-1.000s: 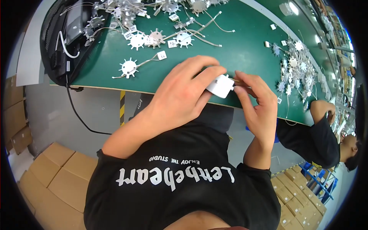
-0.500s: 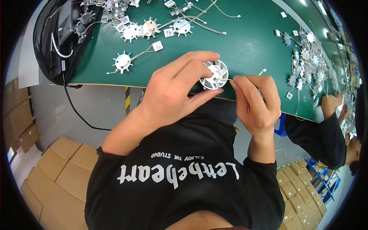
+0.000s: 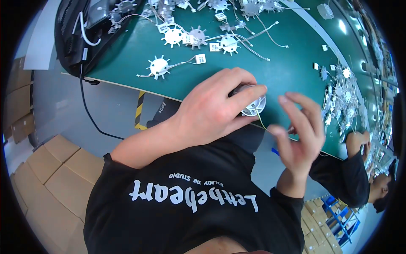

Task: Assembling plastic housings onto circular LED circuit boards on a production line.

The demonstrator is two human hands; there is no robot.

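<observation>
My left hand (image 3: pixel 215 99) is closed around a round white plastic part (image 3: pixel 259 106) with a ribbed, fan-like frame, held at the table's near edge. Its index finger lies across the part's face and hides much of it. A thin yellow-green cable (image 3: pixel 263 121) comes out of the part and runs toward my right thumb. My right hand (image 3: pixel 301 133) is beside it, fingers spread apart and slightly blurred, with no firm grip on the cable visible. Nearest on the tabletop is a silver spoked disc (image 3: pixel 159 67) with a lead and a white label tag.
Several more spoked discs (image 3: pixel 229 44) with cables lie across the back of the green table (image 3: pixel 169 86). A heap of them (image 3: pixel 344 95) is at the right, near a co-worker's hand (image 3: pixel 357 139). A black mesh tray (image 3: pixel 67 38) stands left. Cardboard boxes (image 3: pixel 55 156) are stacked on the floor.
My right fingers have opened from their pinch on the cable. My left index finger has moved across the white part's face, which is more covered. The whole view has shifted and tilted.
</observation>
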